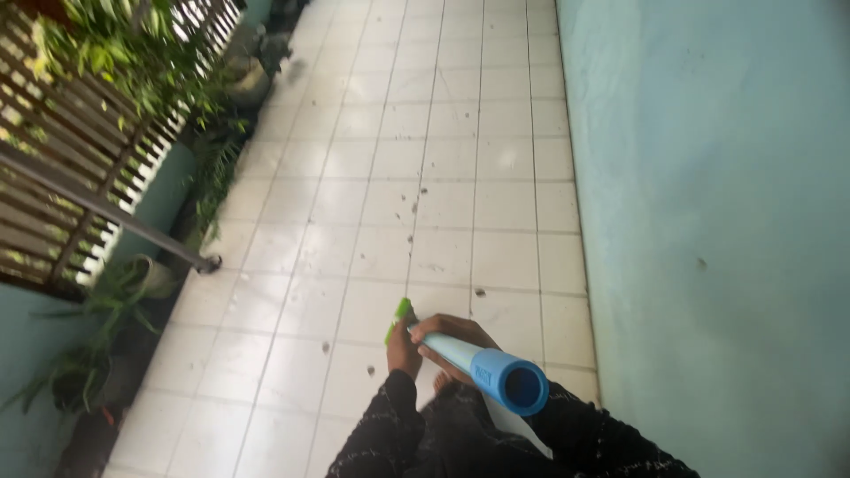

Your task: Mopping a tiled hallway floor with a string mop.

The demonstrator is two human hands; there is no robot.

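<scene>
Both hands wrap one long blue plastic handle (482, 365) with a hollow open end toward the camera: left hand (403, 348) curled around the shaft lower down, beside a bright green plastic piece (398, 319) at the far end; right hand (452, 335) closed over the shaft from above, fingers folded tight. Handle slants down toward the white tiled floor (390, 204), just in front of the dark patterned sleeves (390, 434). Floor looks glossy, with small dark specks (479, 291) scattered ahead. Risk, judged: wet-looking tile could give a slip; a wide stroke could knock the potted green plants (115, 301) at left or scrape the pale blue painted wall (708, 221) at right.
</scene>
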